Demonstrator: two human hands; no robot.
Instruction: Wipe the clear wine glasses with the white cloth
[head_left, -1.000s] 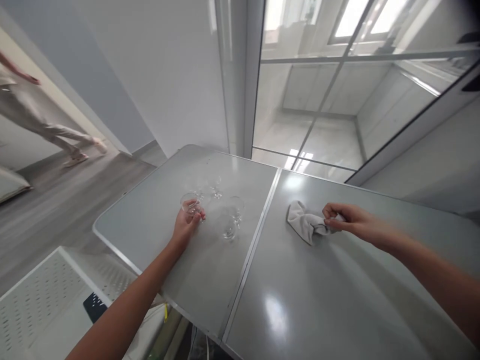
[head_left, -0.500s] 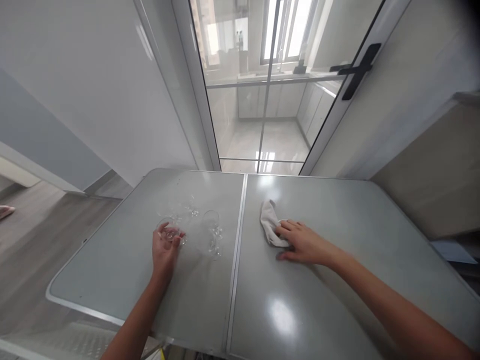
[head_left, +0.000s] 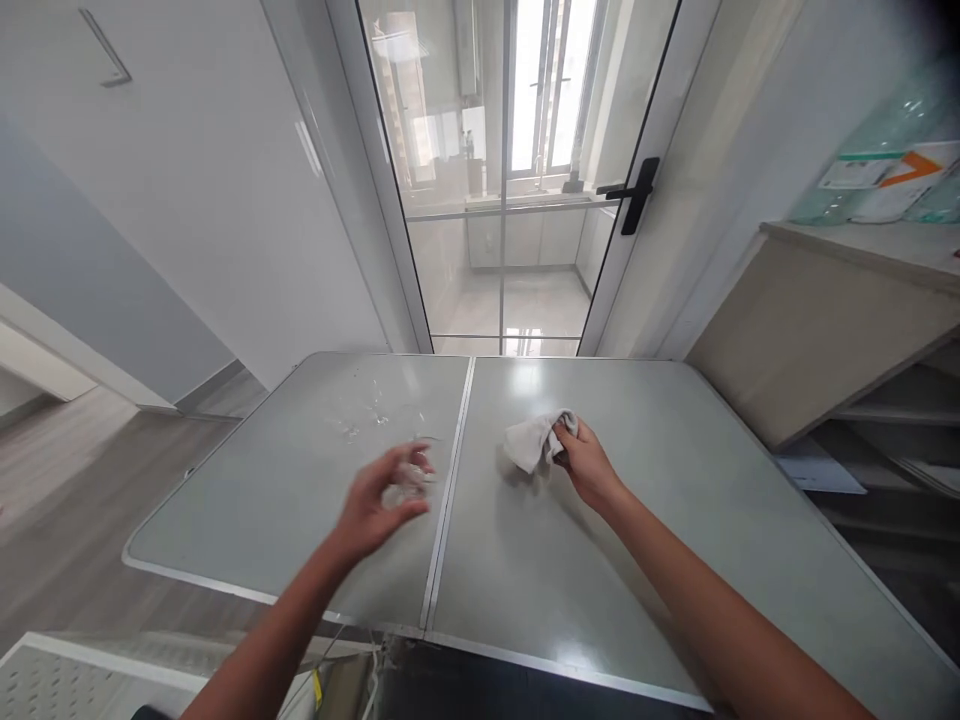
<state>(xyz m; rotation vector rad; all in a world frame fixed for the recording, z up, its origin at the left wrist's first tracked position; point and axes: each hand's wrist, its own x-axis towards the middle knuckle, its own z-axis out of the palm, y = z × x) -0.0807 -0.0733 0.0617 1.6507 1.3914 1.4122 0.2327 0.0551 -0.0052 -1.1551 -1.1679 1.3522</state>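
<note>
My left hand [head_left: 381, 500] is over the left half of the table, slightly blurred, with thumb and fingers apart. Just beyond its fingers is a clear glass [head_left: 411, 482], partly hidden by them; whether they touch it is hard to see. Further back, more clear glassware [head_left: 379, 415] stands close together, its outlines faint against the grey top. On the right half, my right hand [head_left: 591, 465] pinches a white cloth [head_left: 529, 440] between thumb and fingers. The cloth hangs bunched from the grip, just above the tabletop.
The grey folding table [head_left: 600, 580] has a metal seam [head_left: 450, 480] down its middle. Behind it stands a glass door [head_left: 465, 270] with a black handle [head_left: 637, 195]. To the right, a shelf unit [head_left: 847, 320] carries clear plastic bottles [head_left: 862, 185]. A white perforated surface [head_left: 60, 680] lies lower left.
My left hand has left the glass it was holding and moved right to another one. My right hand has gathered up the cloth that was lying on the table. The view has shifted right.
</note>
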